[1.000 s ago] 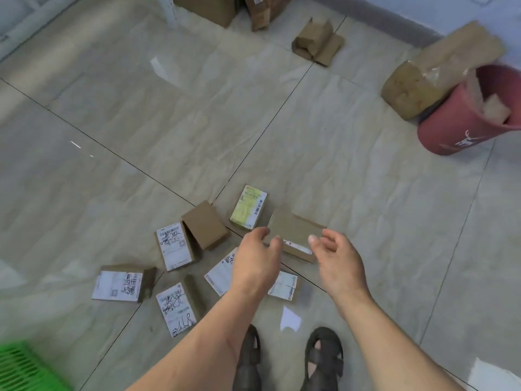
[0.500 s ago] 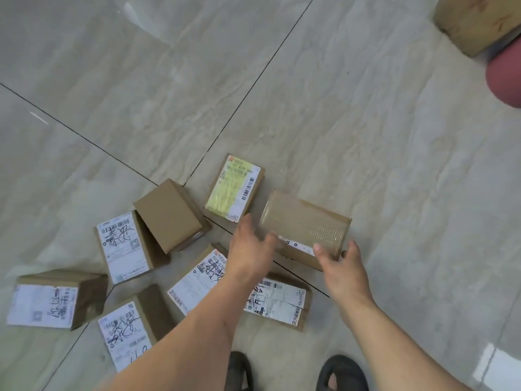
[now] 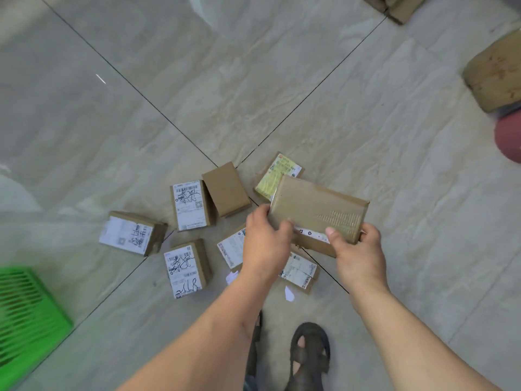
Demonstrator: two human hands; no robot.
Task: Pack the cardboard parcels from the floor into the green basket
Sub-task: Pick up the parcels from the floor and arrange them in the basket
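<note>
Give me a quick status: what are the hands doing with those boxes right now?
Left hand and right hand both grip one taped parcel, lifted over the pile. Green basket sits at lower left. Seven parcels on the floor; nothing blocking the way.

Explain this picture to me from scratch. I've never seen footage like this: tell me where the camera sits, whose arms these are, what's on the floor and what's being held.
There is no machine here. The camera is worn on a person's head and looks down, so the two bare arms coming up from the bottom edge are the wearer's own, and the sandals are their feet.

Both hands grip one flat cardboard parcel: the left hand holds its left end and the right hand its right end.

On the tiled floor lie more small parcels: several with white labels, such as this one, a plain brown box, and one with a yellow label partly behind the held parcel.

The green basket, where the parcels are meant to go, shows at the lower left edge.
</note>
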